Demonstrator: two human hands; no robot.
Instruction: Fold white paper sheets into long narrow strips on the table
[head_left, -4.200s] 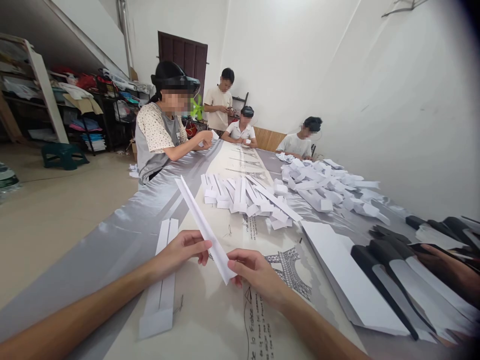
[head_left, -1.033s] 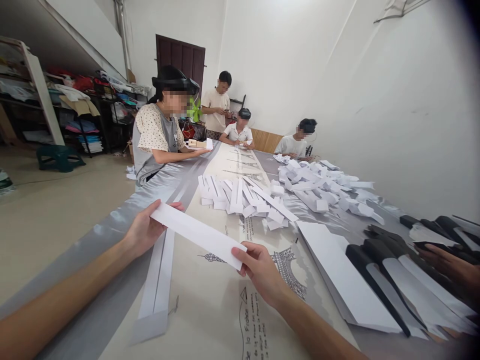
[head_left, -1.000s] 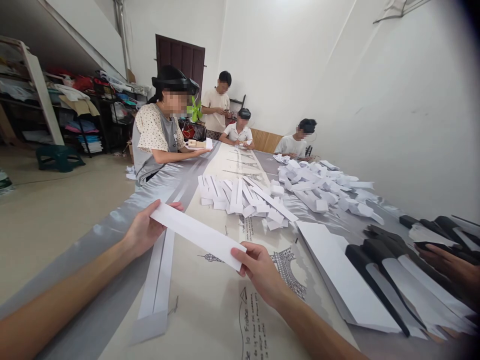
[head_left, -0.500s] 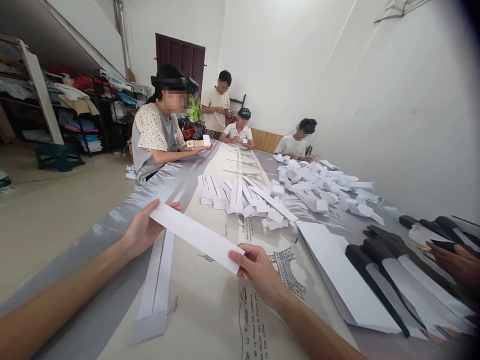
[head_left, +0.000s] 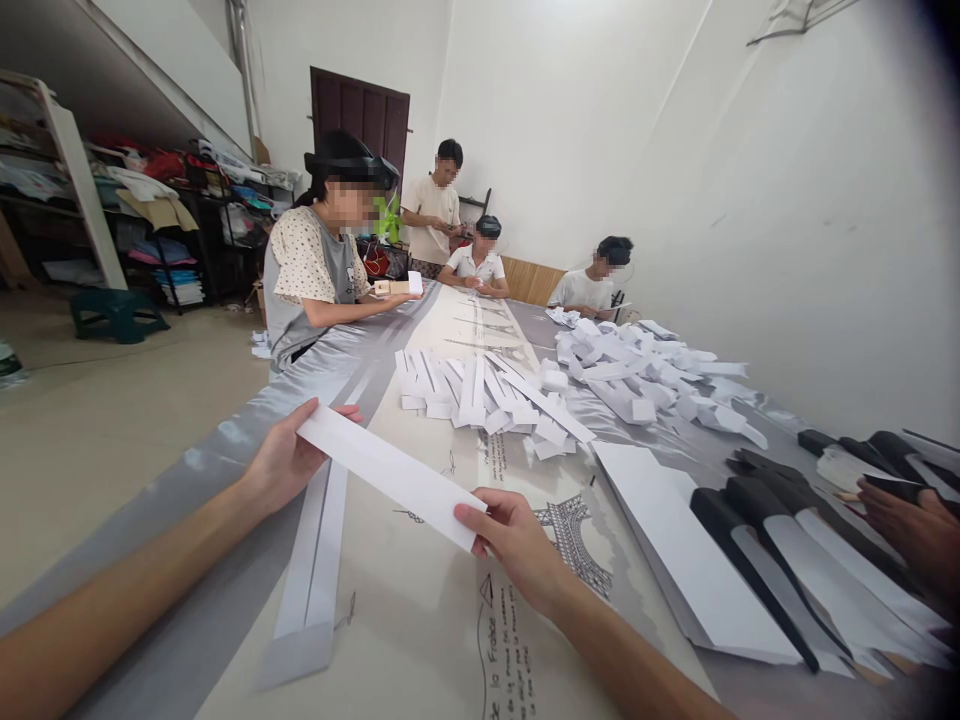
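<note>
I hold a long white paper strip (head_left: 390,476) flat and a little above the table, one end in each hand. My left hand (head_left: 289,460) pinches the far left end, thumb on top. My right hand (head_left: 517,545) grips the near right end with curled fingers. Under the strip, a folded white paper piece (head_left: 311,570) lies lengthwise on the printed tablecloth (head_left: 420,640) by my left forearm.
Piles of folded white strips (head_left: 487,395) and loose pieces (head_left: 645,370) cover the table's middle. White sheets (head_left: 697,560) and black-and-white pieces (head_left: 795,540) lie at right, where another person's hand (head_left: 911,525) reaches in. Several people sit or stand at the far end.
About four seconds ago the strip was folded narrow and held edge-up close to me; now it is spread flat between my hands. Over the last second it has barely moved.
</note>
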